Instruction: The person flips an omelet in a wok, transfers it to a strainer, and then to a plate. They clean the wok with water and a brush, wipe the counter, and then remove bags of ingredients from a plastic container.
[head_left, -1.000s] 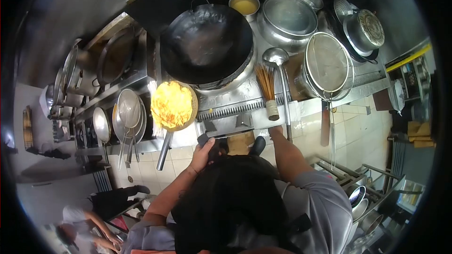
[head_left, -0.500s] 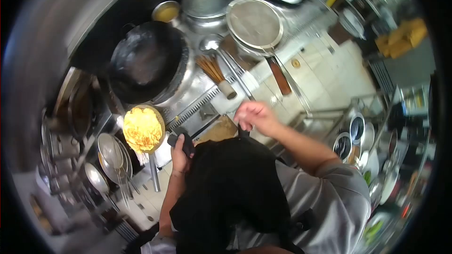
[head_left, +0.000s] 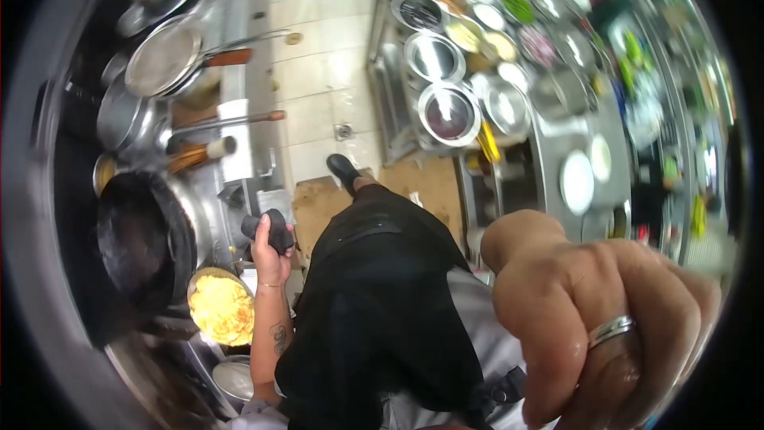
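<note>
My left hand is closed round a dark folded cloth, beside the front edge of the stove. Close to it, a bright yellow, fried-egg-like food lies in a round, shallow vessel whose handle is hidden. A large black wok sits on the burner beyond. Very near the camera, my right hand is raised with its fingers curled downward and a ring on one finger. Its fingertips are partly out of sight, so whatever it may hold is hidden.
Along the stove stand a mesh strainer, a lidded pot, a ladle and a bamboo brush. Across the tiled aisle, a counter bears several steel containers and white plates. Cardboard covers the floor.
My view has swung right, toward the aisle and the counter. My right hand has risen from near my waist to close before the camera. My left hand still grips the cloth.
</note>
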The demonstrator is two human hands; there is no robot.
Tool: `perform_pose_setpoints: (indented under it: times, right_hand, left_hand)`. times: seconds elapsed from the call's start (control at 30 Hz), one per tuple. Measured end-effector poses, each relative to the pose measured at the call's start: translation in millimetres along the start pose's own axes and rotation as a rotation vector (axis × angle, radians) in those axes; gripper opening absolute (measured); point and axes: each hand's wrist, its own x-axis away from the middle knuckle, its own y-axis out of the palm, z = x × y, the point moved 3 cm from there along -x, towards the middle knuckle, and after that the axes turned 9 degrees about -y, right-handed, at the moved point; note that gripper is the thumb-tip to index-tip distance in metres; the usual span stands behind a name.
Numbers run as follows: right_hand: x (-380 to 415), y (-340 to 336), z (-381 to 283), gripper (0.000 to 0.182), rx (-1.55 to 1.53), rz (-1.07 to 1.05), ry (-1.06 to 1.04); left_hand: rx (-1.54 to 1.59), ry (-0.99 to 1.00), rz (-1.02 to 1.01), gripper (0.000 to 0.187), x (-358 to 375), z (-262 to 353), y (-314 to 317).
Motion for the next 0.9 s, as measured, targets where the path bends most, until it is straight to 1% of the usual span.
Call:
perform_pose_setpoints:
  times: [0.1,0.13,0.2,0.23,0.27,0.3,0.33,0.37,0.4,0.47,0.53,0.57,0.6,0.67,0.7,0.73,0.77,0.8,0.83,0.87,0.9]
  right_hand:
    - [15.7,56.3,-60.7,0.010,0.196,-0.018,0.006]
    - [20.0,69.1,-81.4,0.011,0.247,-0.033,0.045]
    - [40.5,83.7,-116.5,0.013,0.325,-0.048,0.217]
    - [58.7,68.6,-119.2,0.024,0.098,-0.160,0.175]
    - [72.5,58.2,-133.7,0.018,0.358,-0.126,0.257]
    - [98.7,59.4,-157.3,0.013,0.741,0.203,0.408]
    - [122.9,38.9,-175.0,0.014,0.979,0.258,0.483]
    - [157.1,10.6,-196.3,0.016,1.134,0.414,0.644]
    - [193.8,-16.5,-222.6,0.020,1.190,0.620,0.729]
    - [261.7,-50.5,-290.3,0.026,1.390,1.017,0.831]
    - [318.8,-68.4,-371.5,0.033,1.445,1.379,0.707]
    - [341.7,-76.6,-410.5,0.040,1.497,1.528,0.593]
    - [368.6,-87.7,-457.9,0.048,1.545,1.666,0.476]
    - [434.7,-113.7,-559.3,0.064,1.357,1.842,0.339]
    - [444.1,-112.6,-595.8,0.079,1.261,1.962,0.295]
    - [448.0,-111.1,-629.2,0.084,1.498,1.859,0.401]
    - [487.8,-132.4,-680.8,0.079,1.218,1.874,0.149]
    - [488.9,-145.9,-707.3,0.071,1.234,1.807,0.185]
    - [461.5,-139.7,-705.0,0.056,1.181,1.703,0.315]
    - [485.2,-166.8,-743.4,0.049,0.968,1.780,0.136]
    - [490.4,-177.0,-759.1,0.039,1.076,1.767,0.177]
  left_hand:
    - [-0.113,-0.097,-0.103,0.035,12.4,-33.4,21.0]
    - [-0.123,-0.104,-0.136,0.035,10.5,-42.1,34.6]
    - [-0.177,-0.163,-0.194,0.037,25.0,-54.9,61.9]
    - [-0.210,-0.157,-0.233,0.037,24.8,-63.7,68.2]
    - [-0.239,-0.151,-0.271,0.037,23.2,-71.4,70.8]
    - [-0.233,-0.146,-0.289,0.036,24.2,-76.2,73.2]
    - [-0.224,-0.140,-0.301,0.035,25.6,-80.6,75.2]
    - [-0.216,-0.098,-0.272,0.036,36.1,-80.6,82.6]
    - [-0.215,-0.099,-0.310,0.037,27.9,-83.8,73.6]
    - [-0.213,-0.068,-0.260,0.036,33.6,-82.0,70.1]
    - [-0.166,-0.024,-0.197,0.034,26.1,-82.1,58.0]
    - [-0.176,0.018,-0.120,0.033,43.9,-75.4,68.0]
    - [-0.162,0.035,-0.136,0.034,38.6,-74.4,59.2]
    - [-0.207,0.067,-0.077,0.033,36.7,-74.2,41.7]
    - [-0.173,0.083,-0.013,0.032,37.1,-80.6,40.3]
    - [-0.123,0.116,0.083,0.032,28.0,-85.2,36.7]
    - [-0.148,0.090,0.079,0.037,12.8,-91.3,7.6]
    - [-0.170,0.153,0.145,0.042,33.0,-94.1,14.5]
    - [-0.167,0.107,0.200,0.043,36.4,-100.5,-1.4]
    - [-0.180,0.148,0.298,0.047,62.6,-103.5,0.8]
    - [-0.186,0.201,0.427,0.051,95.6,-105.1,3.2]
